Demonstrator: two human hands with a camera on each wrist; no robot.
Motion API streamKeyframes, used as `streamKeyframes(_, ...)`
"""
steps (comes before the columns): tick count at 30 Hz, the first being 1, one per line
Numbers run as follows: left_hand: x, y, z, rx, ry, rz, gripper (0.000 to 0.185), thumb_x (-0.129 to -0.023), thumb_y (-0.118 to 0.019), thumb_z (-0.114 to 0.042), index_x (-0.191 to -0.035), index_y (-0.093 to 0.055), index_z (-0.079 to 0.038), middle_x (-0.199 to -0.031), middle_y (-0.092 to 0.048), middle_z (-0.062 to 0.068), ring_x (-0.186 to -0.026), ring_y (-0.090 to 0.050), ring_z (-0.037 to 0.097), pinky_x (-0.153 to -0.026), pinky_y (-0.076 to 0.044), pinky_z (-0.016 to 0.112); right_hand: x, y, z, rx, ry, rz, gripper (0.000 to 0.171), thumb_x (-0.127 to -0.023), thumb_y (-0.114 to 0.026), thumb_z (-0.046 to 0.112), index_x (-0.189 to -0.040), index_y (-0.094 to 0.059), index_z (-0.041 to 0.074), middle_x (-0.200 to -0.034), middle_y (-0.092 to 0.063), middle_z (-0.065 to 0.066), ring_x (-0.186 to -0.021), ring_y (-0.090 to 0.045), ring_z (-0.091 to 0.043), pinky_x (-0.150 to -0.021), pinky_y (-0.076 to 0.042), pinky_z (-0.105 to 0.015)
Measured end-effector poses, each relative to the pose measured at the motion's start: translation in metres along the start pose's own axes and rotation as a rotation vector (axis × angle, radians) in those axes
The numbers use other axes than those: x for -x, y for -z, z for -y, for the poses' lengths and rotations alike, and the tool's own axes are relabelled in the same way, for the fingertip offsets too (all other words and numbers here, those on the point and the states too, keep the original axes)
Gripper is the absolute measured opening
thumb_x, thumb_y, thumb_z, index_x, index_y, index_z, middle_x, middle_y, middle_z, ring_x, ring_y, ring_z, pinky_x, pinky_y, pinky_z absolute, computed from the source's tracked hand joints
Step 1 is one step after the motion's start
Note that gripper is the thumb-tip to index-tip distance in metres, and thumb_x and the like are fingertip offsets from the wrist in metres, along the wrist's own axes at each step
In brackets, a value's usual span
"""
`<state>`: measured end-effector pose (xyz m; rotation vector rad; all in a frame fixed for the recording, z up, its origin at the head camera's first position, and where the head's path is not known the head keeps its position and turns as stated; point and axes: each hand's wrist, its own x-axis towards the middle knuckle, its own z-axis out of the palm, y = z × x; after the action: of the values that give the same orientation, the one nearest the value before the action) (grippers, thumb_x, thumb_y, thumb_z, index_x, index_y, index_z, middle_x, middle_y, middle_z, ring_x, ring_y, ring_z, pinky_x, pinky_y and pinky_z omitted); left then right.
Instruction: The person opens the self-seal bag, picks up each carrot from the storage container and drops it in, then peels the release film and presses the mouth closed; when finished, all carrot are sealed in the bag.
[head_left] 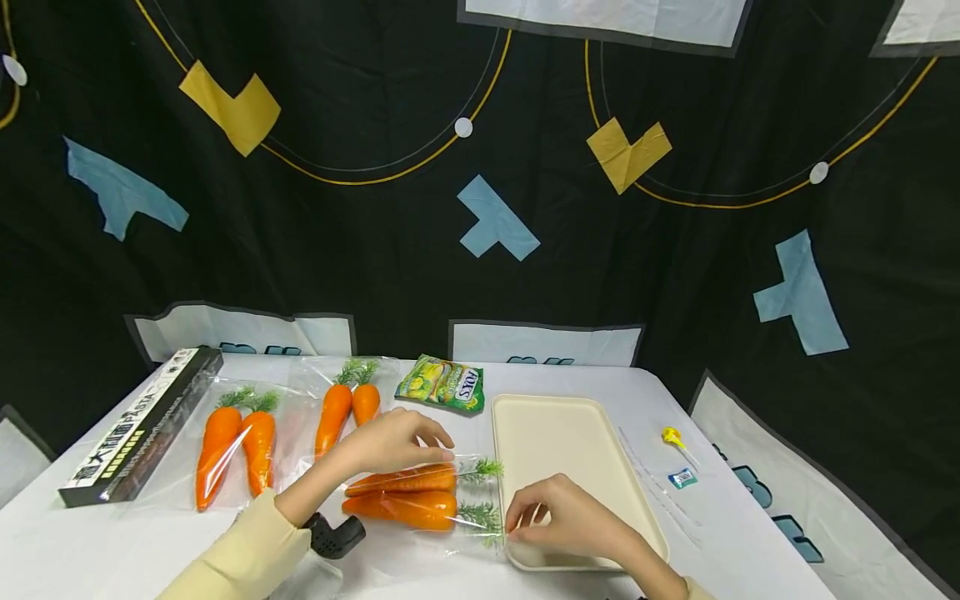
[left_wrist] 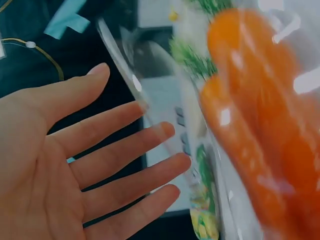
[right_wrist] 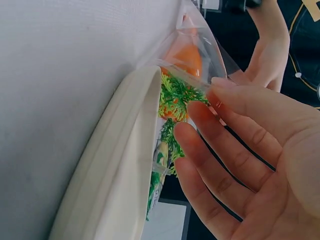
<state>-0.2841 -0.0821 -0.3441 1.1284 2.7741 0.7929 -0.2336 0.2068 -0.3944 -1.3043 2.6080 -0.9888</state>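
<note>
A clear plastic bag (head_left: pixel 467 497) holding two orange toy carrots (head_left: pixel 405 510) with green tops lies left of the beige tray (head_left: pixel 558 433). My right hand (head_left: pixel 558 515) pinches the bag's edge at its leafy end, over the tray's near-left corner. In the right wrist view, thumb and forefinger meet at the clear plastic (right_wrist: pixel 212 62) while the other fingers stay loosely bent. Above the bag's far side is my left hand (head_left: pixel 401 440); its fingers (left_wrist: pixel 125 157) look straight and spread in the left wrist view, fingertips right at the plastic edge.
Two more bagged carrot pairs lie left, one nearer (head_left: pixel 258 450) and one farther back (head_left: pixel 333 417). A black pasta box (head_left: pixel 146 425) stands far left. Behind is a green candy packet (head_left: pixel 442 383). Right of the tray lie a yellow-headed stick (head_left: pixel 672 437) and a small teal packet (head_left: pixel 682 477).
</note>
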Motion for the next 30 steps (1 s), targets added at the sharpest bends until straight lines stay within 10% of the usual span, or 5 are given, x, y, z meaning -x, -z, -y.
streamKeyframes(15,-0.060,-0.009,0.020,-0.129,0.066,0.260,0.011,-0.090,-0.068,-0.015,-0.097,-0.075,-0.010,-0.090,-0.071,0.001,-0.086,-0.066,0.019,-0.072,-0.054,0.032,0.000,-0.004,0.003,0.020,-0.002,0.015,0.012,-0.084,-0.071,0.007,-0.081,-0.070,0.019,-0.079,-0.065,0.019,-0.073,-0.059,0.005,-0.066,-0.052,-0.016)
streamKeyframes(30,-0.057,-0.019,0.018,-0.016,0.048,0.259,0.009,-0.089,-0.068,-0.006,-0.085,-0.075,-0.006,-0.063,-0.067,0.002,-0.055,-0.065,0.028,-0.052,-0.051,0.027,-0.001,-0.002,0.012,0.064,0.016,0.006,0.013,-0.086,-0.071,0.008,-0.082,-0.071,0.020,-0.080,-0.065,0.021,-0.074,-0.058,0.006,-0.067,-0.052,-0.017)
